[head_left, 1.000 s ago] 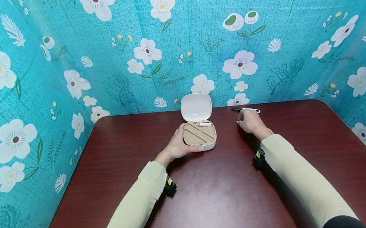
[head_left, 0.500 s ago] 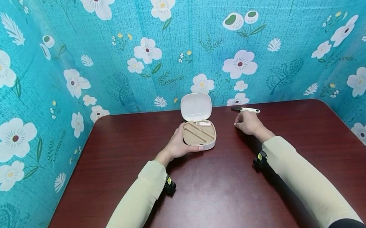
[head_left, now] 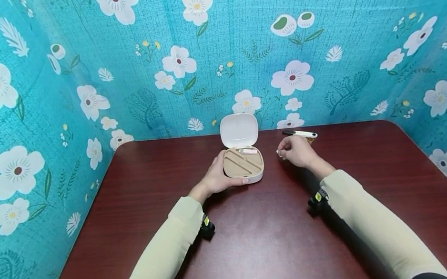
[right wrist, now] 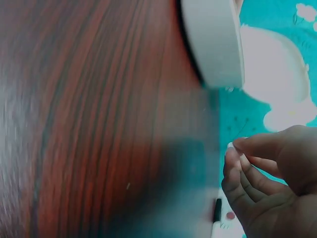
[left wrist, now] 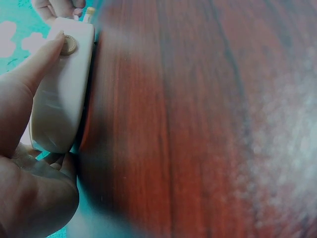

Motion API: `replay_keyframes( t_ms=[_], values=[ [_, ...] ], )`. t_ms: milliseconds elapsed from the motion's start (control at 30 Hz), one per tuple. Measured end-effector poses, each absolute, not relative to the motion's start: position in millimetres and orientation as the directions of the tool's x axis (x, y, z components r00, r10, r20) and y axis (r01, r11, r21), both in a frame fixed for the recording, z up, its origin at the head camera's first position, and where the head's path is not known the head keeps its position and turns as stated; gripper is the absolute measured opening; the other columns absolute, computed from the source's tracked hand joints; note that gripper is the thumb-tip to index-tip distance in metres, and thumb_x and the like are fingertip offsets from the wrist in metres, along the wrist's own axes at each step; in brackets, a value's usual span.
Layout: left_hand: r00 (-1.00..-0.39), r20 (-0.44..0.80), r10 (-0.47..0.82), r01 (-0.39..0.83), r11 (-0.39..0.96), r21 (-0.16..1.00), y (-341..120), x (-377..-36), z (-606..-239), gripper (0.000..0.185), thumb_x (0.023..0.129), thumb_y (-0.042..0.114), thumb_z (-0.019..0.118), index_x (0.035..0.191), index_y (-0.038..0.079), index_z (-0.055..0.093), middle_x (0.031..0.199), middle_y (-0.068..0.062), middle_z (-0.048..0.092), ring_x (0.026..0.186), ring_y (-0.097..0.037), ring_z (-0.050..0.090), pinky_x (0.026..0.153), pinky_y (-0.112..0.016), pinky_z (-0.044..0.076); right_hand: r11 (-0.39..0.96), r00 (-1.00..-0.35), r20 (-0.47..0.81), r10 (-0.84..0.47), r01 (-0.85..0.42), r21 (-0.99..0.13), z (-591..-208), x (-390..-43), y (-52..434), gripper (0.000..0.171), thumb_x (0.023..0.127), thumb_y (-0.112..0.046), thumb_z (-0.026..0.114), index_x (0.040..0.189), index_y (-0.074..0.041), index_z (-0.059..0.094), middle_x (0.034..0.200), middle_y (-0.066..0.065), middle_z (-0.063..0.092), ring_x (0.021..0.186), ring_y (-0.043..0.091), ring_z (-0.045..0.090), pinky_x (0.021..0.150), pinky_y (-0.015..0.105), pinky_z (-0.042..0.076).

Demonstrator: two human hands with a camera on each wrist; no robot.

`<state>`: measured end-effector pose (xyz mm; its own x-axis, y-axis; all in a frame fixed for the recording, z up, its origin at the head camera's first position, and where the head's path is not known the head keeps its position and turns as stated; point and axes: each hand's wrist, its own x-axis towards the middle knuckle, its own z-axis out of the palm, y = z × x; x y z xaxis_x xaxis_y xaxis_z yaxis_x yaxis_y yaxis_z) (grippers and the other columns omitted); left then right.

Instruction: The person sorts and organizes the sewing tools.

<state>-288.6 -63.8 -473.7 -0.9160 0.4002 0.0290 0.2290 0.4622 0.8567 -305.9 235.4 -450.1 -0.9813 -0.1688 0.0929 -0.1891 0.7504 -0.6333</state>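
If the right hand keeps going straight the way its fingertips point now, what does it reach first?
Probably the open case: the right hand has its fingertips turned left toward the case's right side, with only bare table between. Height above the table is unclear.

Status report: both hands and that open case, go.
Left hand grips open case. Right hand beside it, fingers curled; whether it pinches something, unclear. White tool lies behind.

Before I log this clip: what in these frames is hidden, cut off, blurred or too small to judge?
- Head view: whatever the right hand pinches is too small to name.
- Head view: the pink piece in the open case is too small to identify.
- Left wrist view: the left hand covers much of the case; the table is blurred.
- Right wrist view: the pen is cut off behind the fingers.
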Motion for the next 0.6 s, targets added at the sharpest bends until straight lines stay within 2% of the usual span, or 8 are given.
replay_keyframes(
  t_ms=[167, 433, 600],
  values=[
    [-0.916, 0.036, 0.399, 0.23, 0.45, 0.863, -64, -288, -472, 0.106, 0.067, 0.031, 0.098, 0.151, 0.01, 0.037, 0.138, -0.009, 0.048, 0.129, -0.023, 0.045, 0.113, -0.045, 0.034, 0.703, -0.973, 0.131, -0.192, -0.23, -0.673, -441, -300, 219, 0.006, 0.095, -0.004, 0.069, 0.094, 0.001, 0.071, 0.078, 0.01, 0.071, 0.063, 0.02, 0.064, 0.057, 0.03, 0.051],
    [-0.917, 0.032, 0.398, 0.234, 0.47, 0.851, -63, -288, -474, 0.106, 0.067, 0.033, 0.098, 0.151, 0.011, 0.036, 0.139, -0.009, 0.048, 0.129, -0.023, 0.045, 0.114, -0.043, 0.034, 0.647, -0.963, 0.14, -0.232, -0.26, -0.717, -428, -286, 191, 0.004, 0.096, -0.002, 0.069, 0.096, 0.001, 0.071, 0.083, 0.013, 0.073, 0.073, 0.03, 0.072, 0.059, 0.031, 0.057],
    [-0.915, 0.033, 0.403, 0.234, 0.462, 0.855, -64, -287, -474, 0.106, 0.068, 0.034, 0.097, 0.151, 0.011, 0.036, 0.14, -0.01, 0.048, 0.13, -0.024, 0.045, 0.114, -0.045, 0.034, 0.637, -0.957, 0.131, -0.259, -0.271, -0.722, -424, -281, 174, 0.004, 0.096, -0.002, 0.069, 0.096, 0.001, 0.071, 0.085, 0.013, 0.074, 0.073, 0.031, 0.073, 0.059, 0.031, 0.057]
  ],
)
